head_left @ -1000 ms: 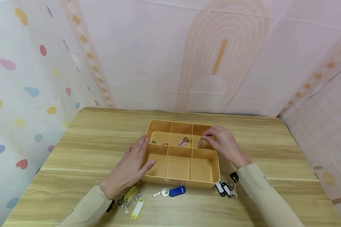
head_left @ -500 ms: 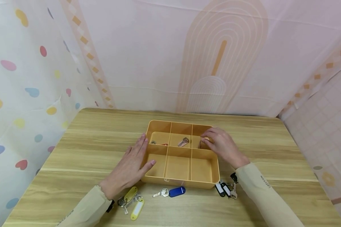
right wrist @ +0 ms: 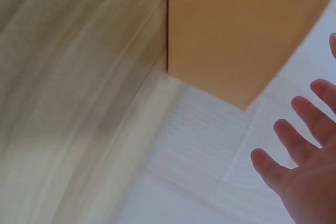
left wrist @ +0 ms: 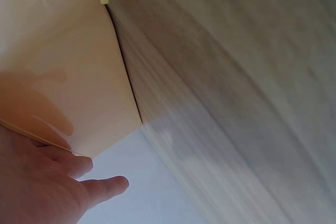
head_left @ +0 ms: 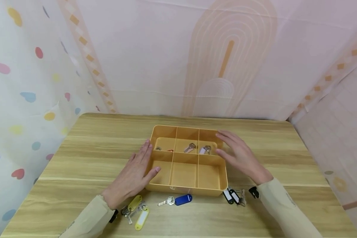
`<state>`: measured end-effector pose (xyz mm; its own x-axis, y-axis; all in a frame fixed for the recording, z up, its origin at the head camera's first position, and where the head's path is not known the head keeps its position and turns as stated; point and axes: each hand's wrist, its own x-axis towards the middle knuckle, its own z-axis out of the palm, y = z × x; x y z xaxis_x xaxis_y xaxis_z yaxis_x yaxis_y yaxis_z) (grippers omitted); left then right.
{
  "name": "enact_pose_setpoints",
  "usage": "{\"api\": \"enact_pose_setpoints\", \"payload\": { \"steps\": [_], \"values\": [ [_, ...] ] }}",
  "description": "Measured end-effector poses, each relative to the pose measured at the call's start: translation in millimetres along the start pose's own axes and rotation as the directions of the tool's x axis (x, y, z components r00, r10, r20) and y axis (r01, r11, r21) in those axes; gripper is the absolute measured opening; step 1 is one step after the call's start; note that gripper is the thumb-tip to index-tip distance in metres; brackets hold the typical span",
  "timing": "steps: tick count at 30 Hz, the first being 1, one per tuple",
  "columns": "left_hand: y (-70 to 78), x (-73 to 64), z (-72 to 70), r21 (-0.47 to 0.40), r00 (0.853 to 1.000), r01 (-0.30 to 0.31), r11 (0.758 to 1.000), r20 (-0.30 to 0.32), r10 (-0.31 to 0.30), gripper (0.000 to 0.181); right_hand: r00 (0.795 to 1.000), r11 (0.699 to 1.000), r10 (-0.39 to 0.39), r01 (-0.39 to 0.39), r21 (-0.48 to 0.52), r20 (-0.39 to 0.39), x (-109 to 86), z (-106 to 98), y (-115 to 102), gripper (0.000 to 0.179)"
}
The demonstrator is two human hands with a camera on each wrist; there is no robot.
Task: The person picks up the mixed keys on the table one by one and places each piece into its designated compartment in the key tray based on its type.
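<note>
An orange tray [head_left: 205, 191] divided into compartments sits on the table in the head view. My left hand [head_left: 132, 173] lies along its left wall with straight fingers. By the right wall, my right hand [head_left: 244, 158] has its fingers extended and holds nothing; in the right wrist view its fingers [right wrist: 296, 140] are spread apart. A key with a pale tag [head_left: 203, 150] lies in the back right compartment. The back middle one holds another key [head_left: 191, 146]. At back left, a metal ring [head_left: 158, 148] and a bit of red tag [head_left: 170, 150] show, partly hidden by the divider.
In front of the tray lie a key with a blue tag [head_left: 183, 199], keys with yellow tags [head_left: 142, 218] at left, and keys with black tags [head_left: 234, 196] at right. The wooden table [head_left: 107, 138] meets a patterned curtain [head_left: 148, 66] behind.
My right hand has let go of the tagged key, which now lies in the back right compartment. Its fingers have straightened and drawn back right. The left hand stays at the tray.
</note>
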<state>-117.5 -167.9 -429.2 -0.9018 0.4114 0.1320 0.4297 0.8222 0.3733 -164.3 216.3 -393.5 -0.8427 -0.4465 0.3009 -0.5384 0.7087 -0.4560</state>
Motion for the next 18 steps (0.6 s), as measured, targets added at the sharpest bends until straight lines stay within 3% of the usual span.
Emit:
{"api": "enact_pose_setpoints", "payload": {
  "steps": [11, 18],
  "values": [
    [-2.0, 0.3, -0.7, 0.001, 1.000, 0.005, 1.000, 0.003, -0.005, 0.084, 0.997, 0.996, 0.069, -0.067, 0.052, -0.029, -41.3, -15.4, -2.3, 0.061],
    [-3.6, -0.9, -0.1, -0.002, 1.000, 0.004, 1.000, -0.005, -0.004, 0.083, 0.997, 0.997, 0.064, -0.062, 0.050, -0.049, -63.8, -18.4, 1.1, 0.059]
  ]
}}
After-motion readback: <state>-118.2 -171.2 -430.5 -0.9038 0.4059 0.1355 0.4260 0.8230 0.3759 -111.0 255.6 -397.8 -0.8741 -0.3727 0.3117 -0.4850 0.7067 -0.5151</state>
